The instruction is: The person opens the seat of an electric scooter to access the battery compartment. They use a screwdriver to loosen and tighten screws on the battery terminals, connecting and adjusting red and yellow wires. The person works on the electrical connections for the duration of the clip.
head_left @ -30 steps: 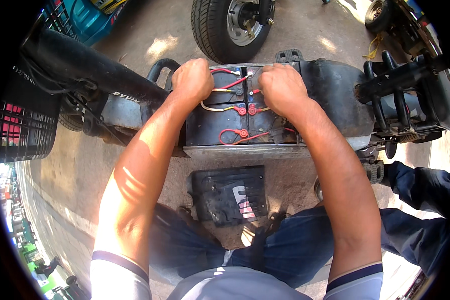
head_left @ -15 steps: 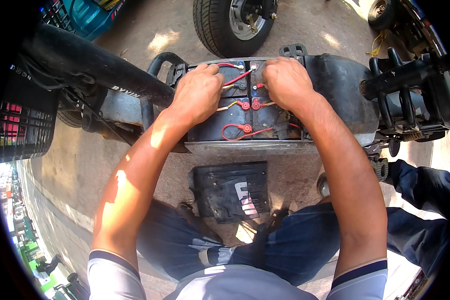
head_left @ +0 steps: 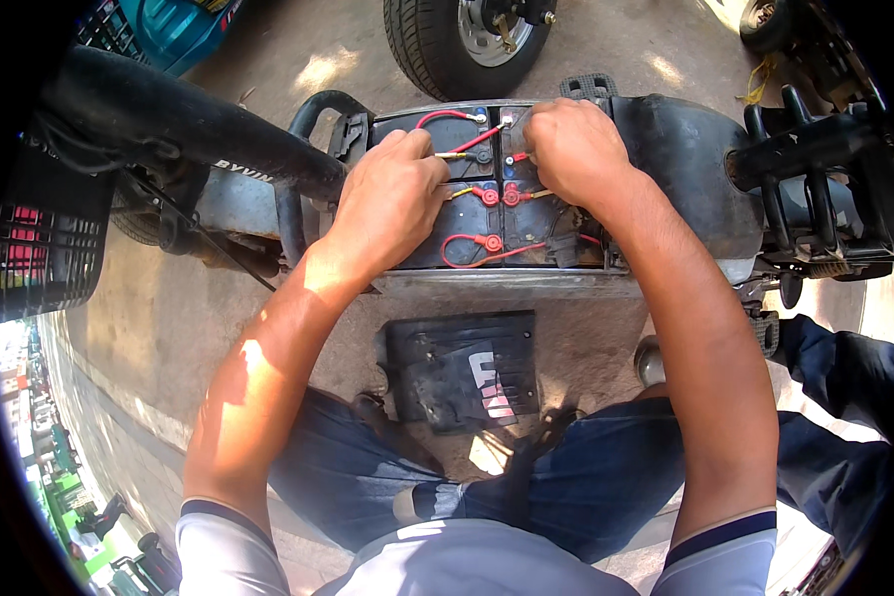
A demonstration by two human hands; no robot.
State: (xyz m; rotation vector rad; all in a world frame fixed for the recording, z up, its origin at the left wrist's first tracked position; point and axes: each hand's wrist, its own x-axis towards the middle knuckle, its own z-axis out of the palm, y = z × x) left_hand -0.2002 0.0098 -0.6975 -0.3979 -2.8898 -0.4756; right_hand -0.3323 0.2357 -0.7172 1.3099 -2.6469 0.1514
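Note:
Several black batteries (head_left: 467, 233) sit in the open floor well of a small vehicle, linked by red wires (head_left: 472, 243) and a cream wire (head_left: 452, 156). My left hand (head_left: 387, 199) lies over the left batteries, its fingers curled on the cream wire's end. My right hand (head_left: 571, 149) is clenched at the far terminals, fingertips at the end of a red wire (head_left: 482, 134). What is inside that fist is hidden.
A black cover panel (head_left: 462, 368) lies on the concrete between my knees. A tyre (head_left: 457, 45) stands beyond the well, a black crate (head_left: 40, 248) is at left, and a black rack (head_left: 815, 189) at right. Another person's dark blue trouser leg (head_left: 844, 368) is at right.
My left hand has slid nearer and lower over the left batteries, fingers closing on the cream wire. My right hand has stayed at the far terminals.

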